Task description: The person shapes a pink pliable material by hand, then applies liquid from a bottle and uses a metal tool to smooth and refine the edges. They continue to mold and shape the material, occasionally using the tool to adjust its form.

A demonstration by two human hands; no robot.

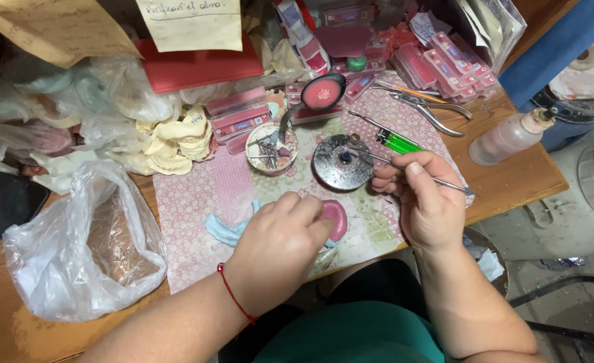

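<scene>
My left hand (280,235) grips a pink wax denture base (335,218) resting on a light blue plaster model (224,230) over the patterned cloth (196,202). A red string bracelet circles that wrist. My right hand (421,198) holds a thin metal wax instrument (453,184) like a pen, its tip reaching toward a round metal burner (343,162) just beyond my fingers. The burner's dark centre is visible.
A ladle of pink wax (320,93), a small tin of tools (269,148), a green lighter (398,142), pliers (428,107), boxes of pink teeth cards (438,64), a squeeze bottle (509,138), yellow plaster casts (176,141) and a plastic bag (82,249) crowd the wooden bench.
</scene>
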